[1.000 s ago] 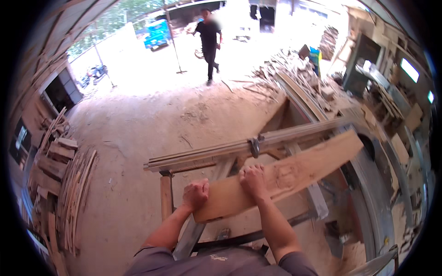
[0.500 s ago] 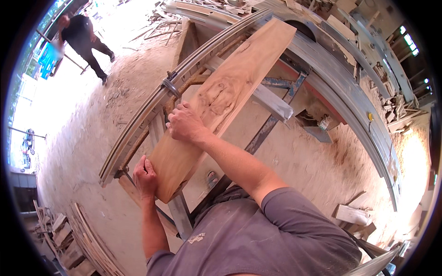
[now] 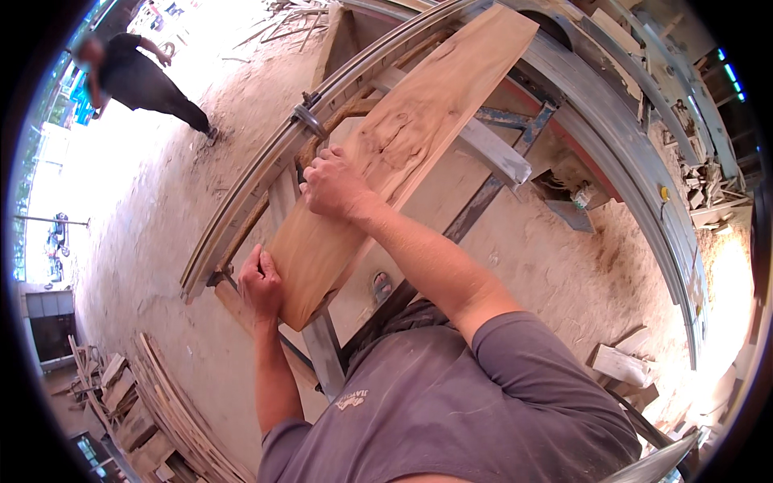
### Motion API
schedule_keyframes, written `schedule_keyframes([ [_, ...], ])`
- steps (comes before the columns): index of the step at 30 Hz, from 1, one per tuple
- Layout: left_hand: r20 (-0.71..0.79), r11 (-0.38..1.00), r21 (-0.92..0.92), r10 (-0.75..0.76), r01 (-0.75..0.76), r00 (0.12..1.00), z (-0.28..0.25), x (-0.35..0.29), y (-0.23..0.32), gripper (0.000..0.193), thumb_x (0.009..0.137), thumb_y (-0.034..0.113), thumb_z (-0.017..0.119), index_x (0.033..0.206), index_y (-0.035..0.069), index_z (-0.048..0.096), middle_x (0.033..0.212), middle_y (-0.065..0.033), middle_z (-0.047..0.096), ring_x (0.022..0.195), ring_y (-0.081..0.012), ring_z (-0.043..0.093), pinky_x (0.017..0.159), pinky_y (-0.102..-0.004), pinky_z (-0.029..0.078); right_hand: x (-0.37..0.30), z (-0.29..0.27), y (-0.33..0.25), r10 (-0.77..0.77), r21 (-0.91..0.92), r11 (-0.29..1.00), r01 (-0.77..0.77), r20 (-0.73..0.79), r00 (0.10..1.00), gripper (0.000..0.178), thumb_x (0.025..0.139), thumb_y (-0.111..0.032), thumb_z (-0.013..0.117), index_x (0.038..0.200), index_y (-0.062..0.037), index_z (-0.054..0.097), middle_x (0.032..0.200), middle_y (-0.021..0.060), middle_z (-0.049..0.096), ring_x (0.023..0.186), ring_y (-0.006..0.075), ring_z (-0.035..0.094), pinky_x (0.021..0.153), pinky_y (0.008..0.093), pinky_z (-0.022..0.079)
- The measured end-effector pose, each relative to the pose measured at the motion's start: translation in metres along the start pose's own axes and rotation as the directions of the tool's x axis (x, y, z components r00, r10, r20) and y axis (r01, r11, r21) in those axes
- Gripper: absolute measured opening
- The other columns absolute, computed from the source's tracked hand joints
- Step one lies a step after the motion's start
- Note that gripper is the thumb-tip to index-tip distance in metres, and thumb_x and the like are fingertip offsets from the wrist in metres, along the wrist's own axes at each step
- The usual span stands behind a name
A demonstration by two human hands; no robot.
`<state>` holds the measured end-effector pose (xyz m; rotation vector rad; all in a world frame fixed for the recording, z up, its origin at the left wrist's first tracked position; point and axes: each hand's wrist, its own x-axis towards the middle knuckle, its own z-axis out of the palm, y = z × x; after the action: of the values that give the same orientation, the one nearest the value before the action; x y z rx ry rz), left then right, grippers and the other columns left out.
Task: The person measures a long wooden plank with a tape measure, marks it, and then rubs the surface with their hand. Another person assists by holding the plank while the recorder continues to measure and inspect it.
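A long wooden plank (image 3: pixel 427 121) with a dark cracked knot lies aslant over a metal frame, its near end close to my body. My left hand (image 3: pixel 261 282) is closed on the left edge near that end, thumb pointing up. Farther along, my right hand (image 3: pixel 334 183) reaches across the plank, its fingers curled over the same left edge. Beneath the wood runs a grey metal crossbar (image 3: pixel 491 153). A long metal rail (image 3: pixel 241 201) with a round clamp-like fitting (image 3: pixel 307 121) passes just left of my right hand.
To the right stretches a long grey metal machine table (image 3: pixel 620 137). Wood strips (image 3: pixel 173 402) are stacked at lower left, and offcuts (image 3: pixel 624 366) lie at lower right. Another person (image 3: pixel 153 80) in dark clothes stands at upper left on the dusty floor.
My view has shifted slightly, so the whole scene sits higher in the picture. Both hands keep their hold on the plank. The other person has changed posture, with an arm now held out.
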<state>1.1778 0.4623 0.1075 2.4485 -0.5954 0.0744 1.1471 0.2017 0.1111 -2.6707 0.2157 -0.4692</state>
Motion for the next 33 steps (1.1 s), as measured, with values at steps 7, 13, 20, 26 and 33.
schedule_keyframes([
  [7,-0.021,0.999,-0.052,-0.007,0.006,1.0,0.003,0.001,-0.002,0.036,0.099,0.024,0.056,0.119,-0.004,0.068,0.107,-0.0252,0.071,0.099,-0.0381,0.069,0.086,-0.041,0.053,0.001,-0.004,-0.001,0.002,0.006,1.0,-0.002,0.001,1.0,0.028,0.087,-0.028,0.059,0.089,-0.0049,0.075,0.096,0.015,0.071,0.107,0.028,0.061,0.108,0.0422,0.033],
  [13,-0.046,0.998,-0.053,0.017,-0.019,0.999,0.003,0.002,0.001,0.035,0.098,0.022,0.058,0.118,-0.005,0.068,0.103,-0.0248,0.071,0.094,-0.0377,0.07,0.083,-0.0408,0.053,0.003,-0.001,0.001,0.003,-0.027,1.0,-0.003,0.028,1.0,0.03,0.088,-0.029,0.058,0.089,-0.0053,0.076,0.096,0.0144,0.071,0.107,0.0281,0.061,0.107,0.0426,0.034],
  [20,-0.082,0.992,-0.129,-0.002,-0.009,0.997,0.002,-0.001,-0.002,0.032,0.097,0.017,0.061,0.116,-0.008,0.068,0.098,-0.0234,0.072,0.085,-0.0305,0.07,0.077,-0.037,0.054,0.003,0.0,0.001,-0.003,-0.025,1.0,0.004,0.008,1.0,0.03,0.088,-0.029,0.058,0.09,-0.0044,0.075,0.096,0.015,0.071,0.108,0.0295,0.061,0.109,0.0437,0.032],
  [26,-0.181,0.966,-0.251,0.014,-0.06,0.983,0.002,-0.004,-0.003,0.026,0.098,0.013,0.06,0.111,-0.008,0.069,0.094,-0.018,0.073,0.083,-0.0239,0.069,0.077,-0.0335,0.053,0.003,0.0,0.001,-0.01,-0.014,1.0,0.01,-0.002,1.0,0.028,0.087,-0.027,0.059,0.088,-0.0041,0.075,0.095,0.0161,0.071,0.106,0.0295,0.063,0.11,0.0443,0.032],
  [33,-0.231,0.873,-0.487,-0.145,0.015,0.962,0.003,-0.011,-0.009,0.022,0.1,0.008,0.056,0.106,-0.007,0.071,0.095,-0.0091,0.074,0.086,-0.0145,0.067,0.079,-0.0276,0.053,0.0,0.0,-0.002,-0.009,-0.029,1.0,0.008,-0.025,1.0,0.026,0.087,-0.026,0.059,0.087,-0.0035,0.073,0.096,0.0164,0.071,0.109,0.0308,0.06,0.109,0.0441,0.033],
])
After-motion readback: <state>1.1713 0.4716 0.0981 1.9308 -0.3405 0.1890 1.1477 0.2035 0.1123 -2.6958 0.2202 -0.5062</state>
